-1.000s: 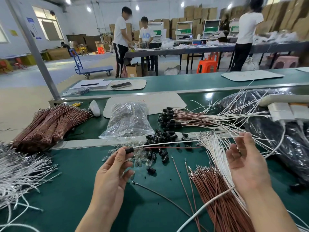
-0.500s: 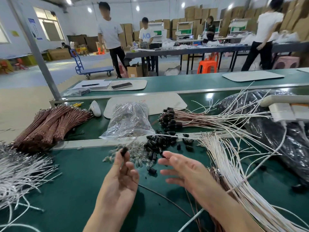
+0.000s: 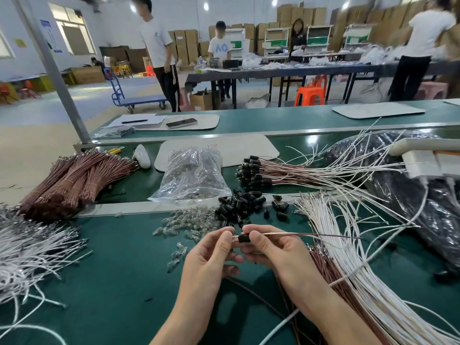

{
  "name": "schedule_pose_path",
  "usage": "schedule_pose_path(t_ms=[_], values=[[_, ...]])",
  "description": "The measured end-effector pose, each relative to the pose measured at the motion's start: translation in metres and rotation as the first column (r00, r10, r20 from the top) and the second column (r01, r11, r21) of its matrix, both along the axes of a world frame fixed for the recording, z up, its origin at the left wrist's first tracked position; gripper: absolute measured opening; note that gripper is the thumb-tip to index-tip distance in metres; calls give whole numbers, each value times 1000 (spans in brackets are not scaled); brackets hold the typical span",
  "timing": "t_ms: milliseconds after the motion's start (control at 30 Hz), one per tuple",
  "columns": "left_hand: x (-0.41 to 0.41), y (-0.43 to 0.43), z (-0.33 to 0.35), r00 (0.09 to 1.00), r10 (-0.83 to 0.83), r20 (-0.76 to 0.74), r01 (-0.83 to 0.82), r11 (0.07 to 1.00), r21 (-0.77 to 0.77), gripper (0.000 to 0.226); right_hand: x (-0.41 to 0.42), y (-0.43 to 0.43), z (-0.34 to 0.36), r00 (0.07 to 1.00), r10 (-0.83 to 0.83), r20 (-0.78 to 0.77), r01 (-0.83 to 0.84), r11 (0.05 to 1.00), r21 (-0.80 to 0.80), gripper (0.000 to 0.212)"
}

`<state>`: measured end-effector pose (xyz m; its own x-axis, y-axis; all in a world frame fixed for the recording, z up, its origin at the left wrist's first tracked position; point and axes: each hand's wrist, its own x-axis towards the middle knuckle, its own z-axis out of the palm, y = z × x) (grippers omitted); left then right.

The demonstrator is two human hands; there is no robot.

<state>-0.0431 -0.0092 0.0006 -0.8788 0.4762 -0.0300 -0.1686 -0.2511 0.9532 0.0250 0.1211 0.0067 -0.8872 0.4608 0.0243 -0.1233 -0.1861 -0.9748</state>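
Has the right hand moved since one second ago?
Yes. The right hand, now pinching a wire, went left from the white wires to the left hand, just below the black caps.

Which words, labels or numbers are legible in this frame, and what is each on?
"AO": blue letters on a background person's white T-shirt.
Blue wall poster: too blurred to read.
Red marks on the white board: illegible.
Nothing else is readable.
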Motion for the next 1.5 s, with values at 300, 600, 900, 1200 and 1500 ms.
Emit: schedule_pose_path(t_ms=[300,600,900,1200,1500], values=[[-7,-1,-4,993,-50,105,46,998,38,41,2,7,-1,1000,-29,6,30,998,-55,35],[-7,-2,-7,994,-102,46,103,994,-21,23,4,9,-2,999,-9,31,10,999,-43,32],[-2,3,-10,998,-48,-34,46,997,-62,34,3,-3,0,998,55,33,-57,995,77,22],[-1,3,-9,996,-42,-72,36,995,-88,16,4,-3,-1,999,-39,20,37,993,115,14],[-4,1,-9,995,-95,-30,93,993,-79,14,7,2,3,996,-73,41,64,978,199,11]])
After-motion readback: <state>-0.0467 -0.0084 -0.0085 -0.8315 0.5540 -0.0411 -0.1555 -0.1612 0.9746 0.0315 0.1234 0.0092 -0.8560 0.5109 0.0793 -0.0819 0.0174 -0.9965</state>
